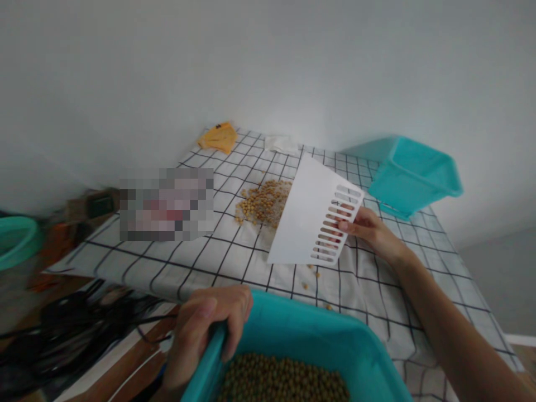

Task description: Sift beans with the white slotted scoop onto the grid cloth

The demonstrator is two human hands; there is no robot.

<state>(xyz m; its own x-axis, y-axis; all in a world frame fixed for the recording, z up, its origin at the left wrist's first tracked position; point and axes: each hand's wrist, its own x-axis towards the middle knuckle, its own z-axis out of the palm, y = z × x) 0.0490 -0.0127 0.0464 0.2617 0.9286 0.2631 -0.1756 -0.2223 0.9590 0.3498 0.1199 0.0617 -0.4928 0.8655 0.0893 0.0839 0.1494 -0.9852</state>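
Note:
My right hand point(366, 231) pinches the slotted edge of a flat white plastic scraper point(299, 215), holding it tilted over the table. Behind and left of the scraper lies a loose pile of yellow soybeans point(263, 202), partly hidden by it. A few stray beans point(317, 274) are scattered nearer the table's front edge. With fingers curled over the rim, my left hand point(213, 318) grips the left side of a teal plastic bin point(310, 321). Round beans point(285, 379) cover the visible bottom of this bin, looking darker than the pile. The bin's near end is out of view.
A white checked cloth point(234, 257) covers the table. Another teal bin point(419, 173) stands at the back right. An orange cloth point(218, 138) and a folded white piece point(280, 145) lie near the wall. A blurred-out item point(167, 206) sits left; a green basin point(17, 240) is beyond.

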